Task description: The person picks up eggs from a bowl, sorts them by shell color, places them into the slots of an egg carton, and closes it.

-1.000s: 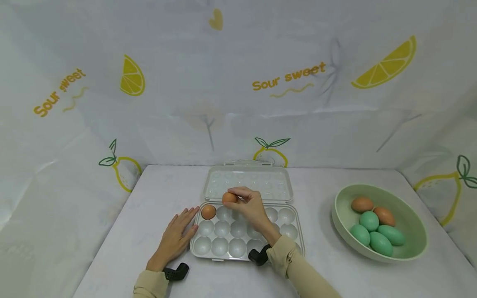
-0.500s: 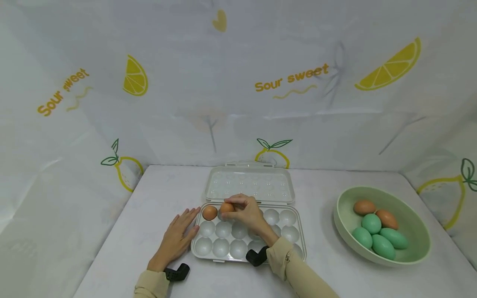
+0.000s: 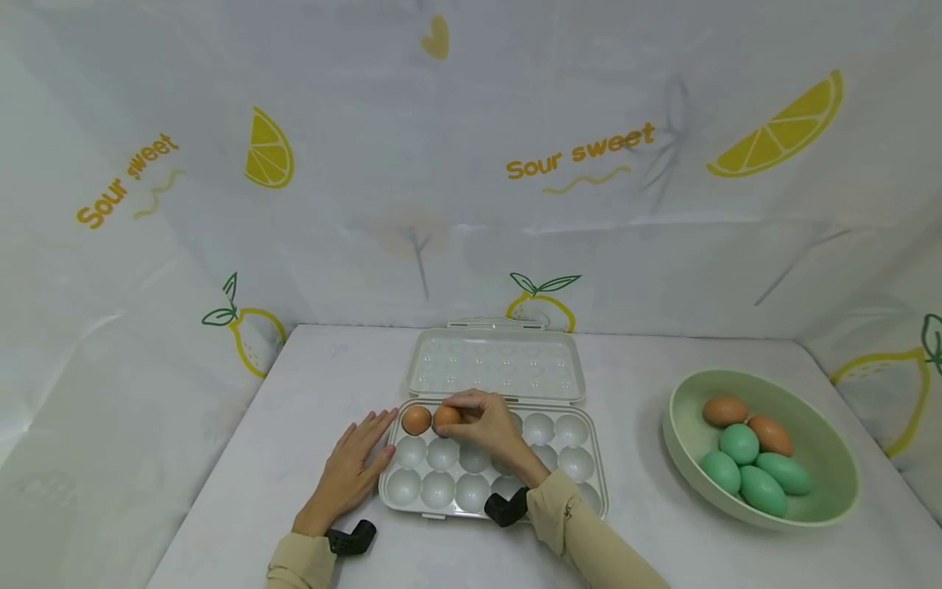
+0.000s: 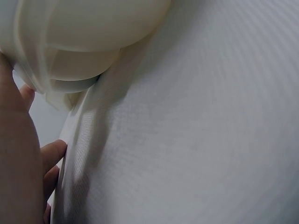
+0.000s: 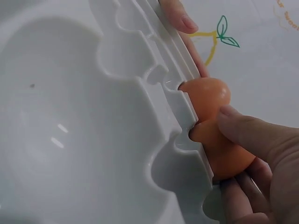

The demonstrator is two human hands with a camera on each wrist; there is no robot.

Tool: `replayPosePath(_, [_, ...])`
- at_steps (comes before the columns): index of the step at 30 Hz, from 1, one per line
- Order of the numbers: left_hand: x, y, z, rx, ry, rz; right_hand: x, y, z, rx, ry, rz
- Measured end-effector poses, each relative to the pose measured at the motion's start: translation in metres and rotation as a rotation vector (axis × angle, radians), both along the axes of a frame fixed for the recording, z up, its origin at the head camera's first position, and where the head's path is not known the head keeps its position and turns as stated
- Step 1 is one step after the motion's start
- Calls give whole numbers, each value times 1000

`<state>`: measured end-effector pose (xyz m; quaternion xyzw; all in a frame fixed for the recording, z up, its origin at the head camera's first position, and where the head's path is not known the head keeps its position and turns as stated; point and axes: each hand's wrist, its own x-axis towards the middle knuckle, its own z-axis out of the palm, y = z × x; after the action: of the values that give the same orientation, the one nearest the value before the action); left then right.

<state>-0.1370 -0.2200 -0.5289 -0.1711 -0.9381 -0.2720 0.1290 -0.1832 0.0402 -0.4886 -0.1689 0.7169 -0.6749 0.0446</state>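
A white egg carton (image 3: 471,492) lies with its clear lid (image 3: 496,360) folded back behind it. One brown egg (image 3: 416,420) sits in the back left cup. Beside it, my right hand (image 3: 495,429) pinches a second brown egg (image 3: 446,419) between thumb and fingers, low in the neighbouring cup. The right wrist view shows the pinched egg (image 5: 226,156) partly sunk in the cup, with the thumb on its upper side. My left hand (image 3: 352,466) lies with straight fingers along the carton's left edge. In the left wrist view its fingers (image 4: 53,151) reach under the cups' outer side.
To the right stands a pale green bowl (image 3: 824,458) holding two brown eggs (image 3: 770,434) and several green eggs (image 3: 763,491). A white cloth with lemon prints (image 3: 540,304) hangs behind the table. Each wrist wears a black camera mount (image 3: 506,507).
My right hand has lowered the second brown egg from above the carton into the back-row cup beside the first. The left hand stays at the carton's left edge.
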Motion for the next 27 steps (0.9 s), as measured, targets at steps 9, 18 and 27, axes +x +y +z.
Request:
replayPosePath(9, [0, -1, 0, 1, -21, -2, -1, -3, 2, 86, 86, 10])
replayPosePath(18, [0, -1, 1, -9, -34, 8, 0, -2, 1, 113, 91, 27])
replayPosePath(27, [1, -1, 1, 0, -37, 3, 1, -1, 2, 76, 66, 32])
